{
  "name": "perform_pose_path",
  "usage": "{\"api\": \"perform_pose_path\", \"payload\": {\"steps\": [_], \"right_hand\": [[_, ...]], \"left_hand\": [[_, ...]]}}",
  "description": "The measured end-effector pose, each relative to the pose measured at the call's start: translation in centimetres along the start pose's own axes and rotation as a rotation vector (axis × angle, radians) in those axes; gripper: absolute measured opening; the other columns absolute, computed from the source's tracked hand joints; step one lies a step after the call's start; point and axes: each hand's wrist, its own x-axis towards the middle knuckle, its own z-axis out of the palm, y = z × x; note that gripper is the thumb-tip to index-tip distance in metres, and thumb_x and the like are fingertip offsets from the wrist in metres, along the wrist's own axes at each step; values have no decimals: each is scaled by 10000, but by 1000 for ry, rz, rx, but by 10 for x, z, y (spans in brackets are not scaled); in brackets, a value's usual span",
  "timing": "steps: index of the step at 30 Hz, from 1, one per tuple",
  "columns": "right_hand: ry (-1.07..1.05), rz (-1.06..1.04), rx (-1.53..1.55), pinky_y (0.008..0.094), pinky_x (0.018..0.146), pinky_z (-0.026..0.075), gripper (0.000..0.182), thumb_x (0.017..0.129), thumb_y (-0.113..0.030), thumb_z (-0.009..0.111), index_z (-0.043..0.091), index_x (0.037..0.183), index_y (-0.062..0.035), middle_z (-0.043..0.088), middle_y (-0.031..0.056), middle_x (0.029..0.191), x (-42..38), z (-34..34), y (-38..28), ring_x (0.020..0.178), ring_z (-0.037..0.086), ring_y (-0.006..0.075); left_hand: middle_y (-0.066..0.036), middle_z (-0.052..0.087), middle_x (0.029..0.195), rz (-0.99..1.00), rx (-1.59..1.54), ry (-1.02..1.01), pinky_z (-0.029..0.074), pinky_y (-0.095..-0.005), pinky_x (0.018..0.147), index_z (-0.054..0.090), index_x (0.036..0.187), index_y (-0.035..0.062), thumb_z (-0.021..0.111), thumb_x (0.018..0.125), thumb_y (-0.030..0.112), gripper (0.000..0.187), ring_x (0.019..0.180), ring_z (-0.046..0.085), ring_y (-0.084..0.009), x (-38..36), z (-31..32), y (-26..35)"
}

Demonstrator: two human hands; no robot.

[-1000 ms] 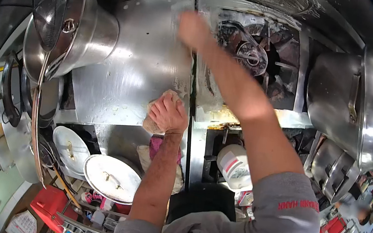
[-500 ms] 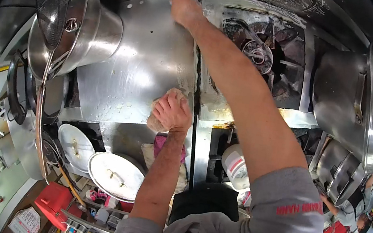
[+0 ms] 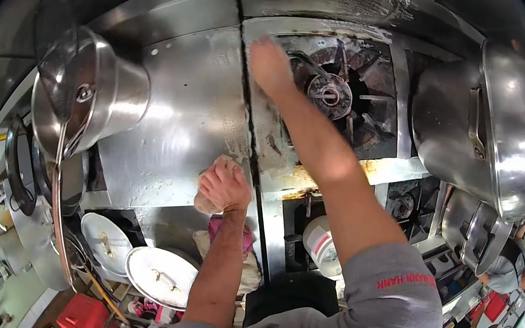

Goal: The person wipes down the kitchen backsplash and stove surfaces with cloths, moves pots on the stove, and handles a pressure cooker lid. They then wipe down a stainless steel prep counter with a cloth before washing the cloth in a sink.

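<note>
Nearest the person, below the steel counter (image 3: 183,106), 2 pot lids (image 3: 159,275) rest on a lower shelf, and a white bucket (image 3: 320,244) sits under the front edge of the stove.

At the near edge of the counter, the left hand (image 3: 224,185) presses down on a tan cloth (image 3: 206,204), fingers curled tight over it. The cloth lies bunched just left of the dark seam between counter and stove. The counter behind it shines and looks mostly wiped, with only faint specks near its front edge.

Farther along, the right arm stretches across the seam. The right hand (image 3: 270,64) lies on the stove's left border, just beside the burner (image 3: 329,93). Its fingers look held together against the metal, but the blur hides whether they hold a scrubber or anything else.

The stove seems the unfinished part: brown grease lines its front lip (image 3: 315,171), streaks mark the strip beside the seam, and soapy smears cover the back wall (image 3: 365,4) beyond the burner.

A large pot (image 3: 93,100) lies on its side left of the counter, and a wok (image 3: 496,123) sits right of the burner.
</note>
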Motion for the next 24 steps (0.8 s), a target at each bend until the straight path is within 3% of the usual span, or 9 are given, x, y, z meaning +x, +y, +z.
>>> {"api": "perform_pose_path", "payload": {"steps": [4, 7, 9, 11, 13, 14, 19, 21, 24], "right_hand": [[86, -134, 40, 425, 847, 471, 164, 764, -135, 551, 671, 846, -60, 639, 184, 876, 80, 22, 34, 936, 606, 320], [7, -337, -71, 428, 846, 484, 257, 830, -149, 541, 643, 1062, -110, 644, 159, 962, 67, 4, 138, 916, 613, 327], [-281, -9, -32, 436, 810, 497, 216, 847, -138, 520, 674, 997, -138, 659, 152, 926, 49, -52, 214, 872, 638, 291], [-180, 114, 1, 431, 804, 500, 229, 826, -94, 513, 670, 991, -118, 659, 157, 895, 34, -64, 265, 856, 640, 285], [-313, 125, -50, 426, 814, 495, 226, 800, -75, 501, 673, 947, -78, 656, 167, 907, 51, -55, 225, 866, 635, 298], [9, -229, -104, 426, 820, 490, 224, 798, -93, 474, 662, 905, -38, 651, 176, 930, 53, -29, 204, 893, 628, 310], [-113, -314, -135, 436, 846, 489, 239, 813, -126, 520, 644, 996, -36, 639, 163, 992, 56, -10, 134, 957, 612, 304], [-60, -143, 143, 436, 852, 489, 269, 800, -102, 575, 655, 1057, -109, 650, 139, 981, 52, -13, 226, 911, 631, 304], [-114, -157, -209, 404, 867, 489, 233, 751, -56, 587, 677, 958, -117, 659, 136, 963, 45, -51, 240, 942, 622, 304]], "left_hand": [[-90, 510, 1035, 34, 51, 29, 336, -452, 824, 528, 1103, 114, 556, 816, 304, 345, 963, 472, -310, -2, 4, -3], [-110, 510, 1047, 17, 29, 22, 340, -456, 842, 526, 1061, 99, 506, 846, 370, 347, 995, 459, -328, -1, 4, -2], [-110, 510, 1045, 26, 49, 15, 341, -462, 837, 523, 1060, 94, 502, 849, 370, 349, 992, 460, -329, 1, 5, -3], [-112, 507, 1039, 23, 84, 1, 343, -468, 829, 520, 1066, 93, 500, 849, 366, 349, 989, 460, -329, 0, 0, 1], [-113, 505, 1038, 32, 78, -1, 344, -467, 824, 520, 1069, 95, 503, 846, 363, 349, 985, 460, -328, -4, 2, -1], [-113, 503, 1038, 25, 90, 17, 345, -467, 819, 521, 1072, 96, 505, 843, 360, 349, 981, 460, -328, -1, 5, -1], [-98, 511, 985, 42, 103, 53, 345, -465, 809, 538, 1044, 97, 533, 827, 342, 327, 928, 467, -317, -2, 9, -4], [-95, 511, 988, 61, 107, 97, 345, -464, 805, 541, 1056, 99, 530, 828, 345, 336, 920, 471, -317, -2, 9, -3], [-114, 497, 1031, 46, 92, 25, 343, -464, 825, 513, 1098, 99, 526, 819, 353, 378, 982, 453, -333, -1, 5, -1]]}}
